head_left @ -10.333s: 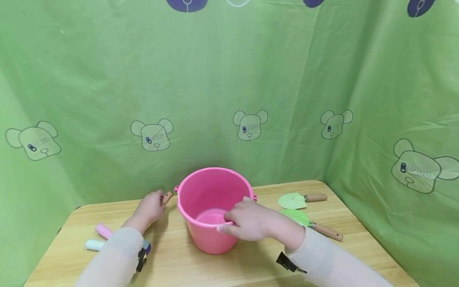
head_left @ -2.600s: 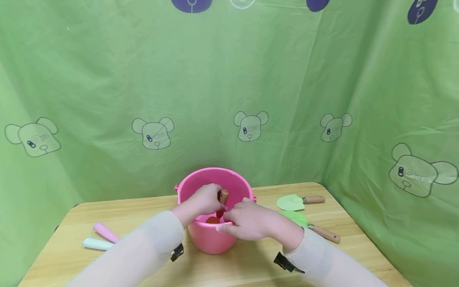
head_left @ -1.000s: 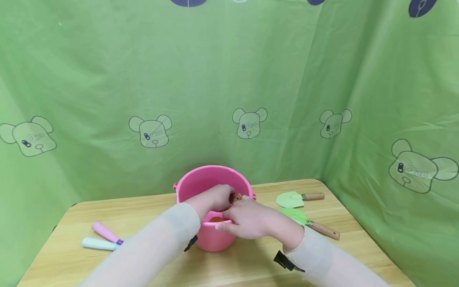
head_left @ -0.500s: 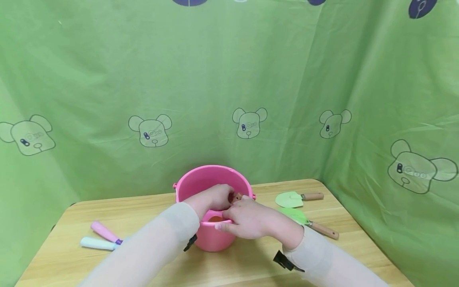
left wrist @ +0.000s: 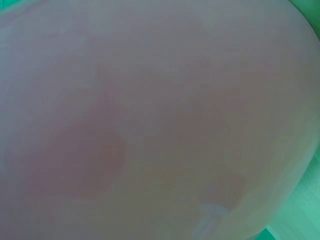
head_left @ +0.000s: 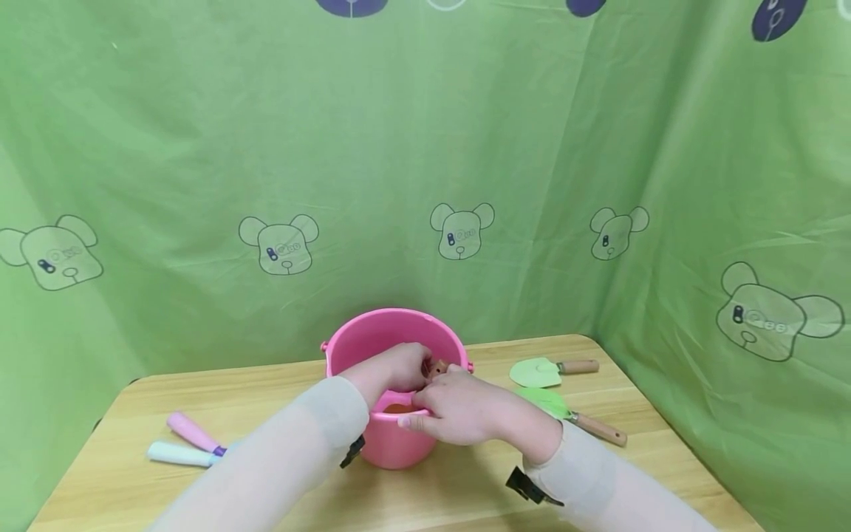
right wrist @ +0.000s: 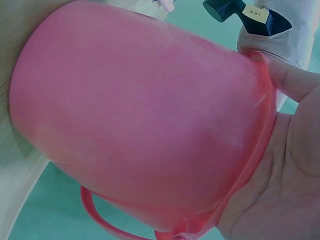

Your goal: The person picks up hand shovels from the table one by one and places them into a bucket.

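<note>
A pink bucket (head_left: 399, 443) stands on the table in the head view. My left hand (head_left: 399, 366) reaches inside it and grips the wooden handle (head_left: 437, 368) of a garden tool near the bucket's right side. The tool's head is hidden; an orange patch (head_left: 399, 408) shows low in the bucket, and I cannot tell whether it belongs to the tool. My right hand (head_left: 459, 406) grips the bucket's near right rim, thumb outside and fingers inside. The right wrist view shows the bucket wall (right wrist: 140, 110) close up, with the right palm (right wrist: 280, 175) at its rim. Skin fills the left wrist view.
Right of the bucket lie a pale green trowel (head_left: 537, 373) and a brighter green trowel (head_left: 598, 428), both wooden-handled. On the left are a pink handle (head_left: 193, 432) and a pale blue handle (head_left: 179, 453), their far ends behind the left sleeve. Green curtain (head_left: 372, 148) surrounds the table (head_left: 299, 369).
My left hand carried the wooden-handled garden tool from left of the bucket into it, then shifted right and tilted the handle. Over the last second both hands barely move. The right hand keeps gripping the rim.
</note>
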`<state>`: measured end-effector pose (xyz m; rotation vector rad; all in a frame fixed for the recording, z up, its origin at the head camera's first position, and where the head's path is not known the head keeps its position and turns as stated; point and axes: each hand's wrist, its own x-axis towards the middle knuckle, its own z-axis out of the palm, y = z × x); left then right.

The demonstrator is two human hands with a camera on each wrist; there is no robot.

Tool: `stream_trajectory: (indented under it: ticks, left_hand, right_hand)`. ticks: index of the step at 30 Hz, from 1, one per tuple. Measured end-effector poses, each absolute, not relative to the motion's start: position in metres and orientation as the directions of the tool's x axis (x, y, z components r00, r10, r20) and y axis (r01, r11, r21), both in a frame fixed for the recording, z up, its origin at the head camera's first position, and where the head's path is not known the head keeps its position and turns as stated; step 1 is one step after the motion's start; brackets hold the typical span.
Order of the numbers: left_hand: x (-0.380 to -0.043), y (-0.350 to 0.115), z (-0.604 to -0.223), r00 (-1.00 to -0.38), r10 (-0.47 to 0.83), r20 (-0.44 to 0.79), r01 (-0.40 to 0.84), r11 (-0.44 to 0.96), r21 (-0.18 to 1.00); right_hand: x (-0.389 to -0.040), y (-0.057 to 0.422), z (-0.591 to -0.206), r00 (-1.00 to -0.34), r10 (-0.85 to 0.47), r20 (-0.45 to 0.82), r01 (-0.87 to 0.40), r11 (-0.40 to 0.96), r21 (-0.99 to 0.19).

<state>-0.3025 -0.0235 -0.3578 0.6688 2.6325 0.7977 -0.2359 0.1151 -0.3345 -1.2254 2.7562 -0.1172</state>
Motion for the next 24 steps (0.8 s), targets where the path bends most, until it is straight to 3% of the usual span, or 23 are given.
stream_trajectory:
  ticks: [24]
  left_hand:
    - [-0.3029,-0.0248,-0.36,-0.864,0.466,-0.191,0.275,0.754,0.597]
  right_hand:
    - [-0.2344,0.1151,-0.3347,-0.669,-0.74,-0.073,-0.73,0.673,-0.124]
